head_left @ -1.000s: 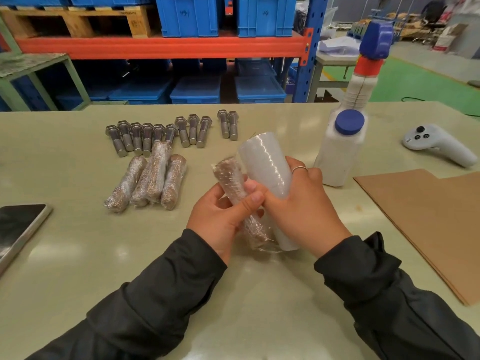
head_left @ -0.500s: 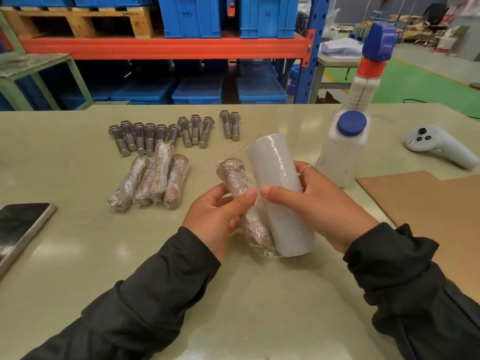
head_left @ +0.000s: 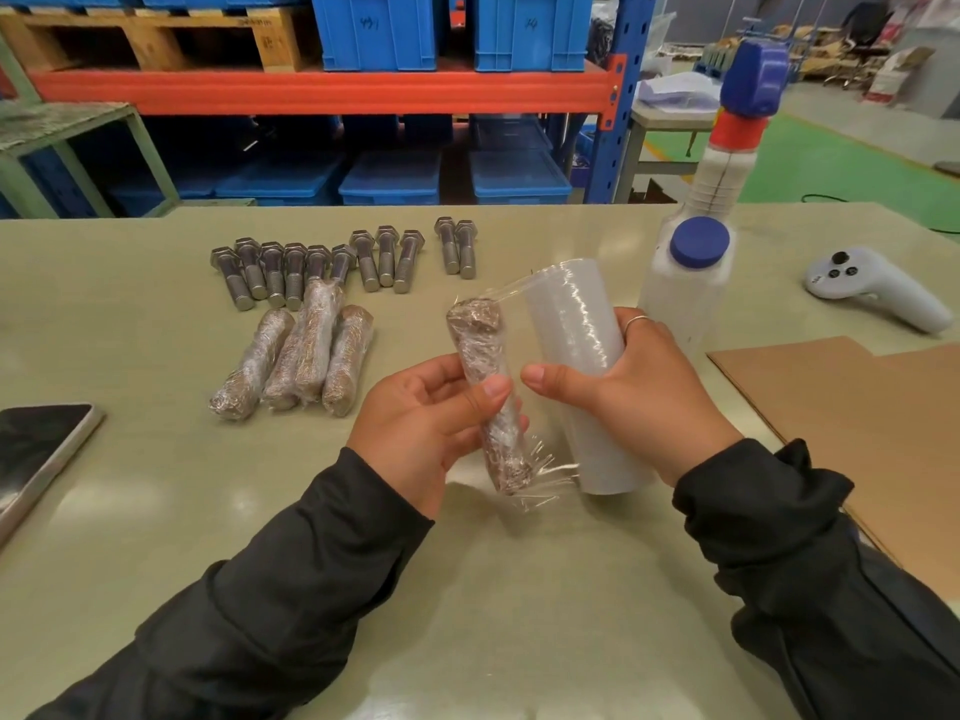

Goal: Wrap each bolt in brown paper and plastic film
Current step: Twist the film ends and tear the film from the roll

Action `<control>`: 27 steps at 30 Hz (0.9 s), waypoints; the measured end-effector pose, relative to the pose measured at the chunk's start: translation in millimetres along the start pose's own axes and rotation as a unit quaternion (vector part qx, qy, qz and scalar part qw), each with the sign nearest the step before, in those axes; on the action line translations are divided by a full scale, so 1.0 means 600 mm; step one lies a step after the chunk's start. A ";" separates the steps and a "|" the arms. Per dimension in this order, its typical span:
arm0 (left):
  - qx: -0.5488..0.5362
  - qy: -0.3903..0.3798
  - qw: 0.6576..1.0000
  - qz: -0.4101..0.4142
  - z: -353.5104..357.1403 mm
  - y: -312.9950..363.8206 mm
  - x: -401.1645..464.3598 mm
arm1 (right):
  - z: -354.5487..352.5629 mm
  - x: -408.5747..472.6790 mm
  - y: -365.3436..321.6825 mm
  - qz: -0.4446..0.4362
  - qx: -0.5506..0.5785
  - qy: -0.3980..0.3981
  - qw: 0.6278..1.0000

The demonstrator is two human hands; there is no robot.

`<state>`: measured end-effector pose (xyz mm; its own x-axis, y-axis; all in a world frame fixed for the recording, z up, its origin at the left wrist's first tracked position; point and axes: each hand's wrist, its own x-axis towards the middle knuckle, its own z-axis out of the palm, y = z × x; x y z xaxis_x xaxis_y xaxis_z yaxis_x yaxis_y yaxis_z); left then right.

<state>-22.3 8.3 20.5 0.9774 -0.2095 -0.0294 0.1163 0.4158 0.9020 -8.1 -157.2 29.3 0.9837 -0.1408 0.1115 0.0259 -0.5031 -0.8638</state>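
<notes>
A phone (head_left: 36,454) lies at the table's (head_left: 156,511) left edge, a white controller (head_left: 878,291) far right, blue crates (head_left: 379,28) behind.

glossy clear film roll (head_left: 576,356), dull metal bolts (head_left: 332,262)

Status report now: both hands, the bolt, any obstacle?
Left hand grips wrapped bolt. Right hand holds film roll; film stretched between roll and bolt. Nothing in the way.
</notes>
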 end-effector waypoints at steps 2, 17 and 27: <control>-0.001 -0.009 1.000 0.003 -0.003 0.001 0.000 | 0.003 0.000 0.000 -0.006 -0.004 0.008 1.000; 0.040 0.061 0.997 -0.018 0.006 -0.034 0.009 | 0.020 -0.019 -0.003 -0.062 -0.050 0.005 0.997; 0.158 0.136 0.977 0.049 0.007 -0.020 -0.003 | 0.029 -0.021 -0.006 -0.071 -0.102 0.035 0.992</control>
<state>-26.5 0.0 11.5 0.9969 0.0779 -0.0100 0.0006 0.1192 0.9929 -17.2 -138.9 22.2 0.9578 -0.1112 0.2649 0.1200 -0.6830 -0.7205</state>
